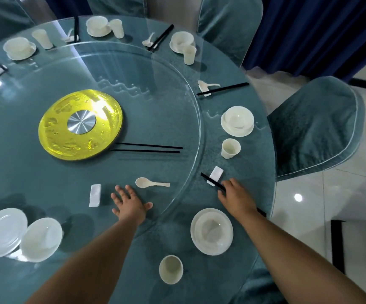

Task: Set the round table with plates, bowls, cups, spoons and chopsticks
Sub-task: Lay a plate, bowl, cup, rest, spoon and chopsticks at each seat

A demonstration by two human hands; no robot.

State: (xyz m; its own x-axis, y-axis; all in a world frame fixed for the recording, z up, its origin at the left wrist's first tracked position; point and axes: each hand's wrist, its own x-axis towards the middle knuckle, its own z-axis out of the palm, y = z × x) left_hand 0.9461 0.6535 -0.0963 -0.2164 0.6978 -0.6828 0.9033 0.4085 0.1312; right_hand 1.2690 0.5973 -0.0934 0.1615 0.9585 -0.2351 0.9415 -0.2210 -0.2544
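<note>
My right hand [234, 195] lies over a black pair of chopsticks [209, 179] whose far end rests on a white rest [216, 174]; whether its fingers pinch them is hidden. My left hand [129, 201] rests flat with spread fingers on the glass turntable [177, 95], just short of a white spoon [150, 183] and beside a second white rest [95, 195]. Another chopstick pair [149, 148] lies loose on the turntable. In front of me stand a bowl on a plate [211, 231] and a cup [170, 268].
Finished settings of plate, bowl, cup, spoon and chopsticks ring the far rim, one at right [237, 121]. A loose plate [2, 232] and bowl [42, 239] sit at left. A yellow disc [80, 128] marks the centre. Covered chairs [318, 126] surround the table.
</note>
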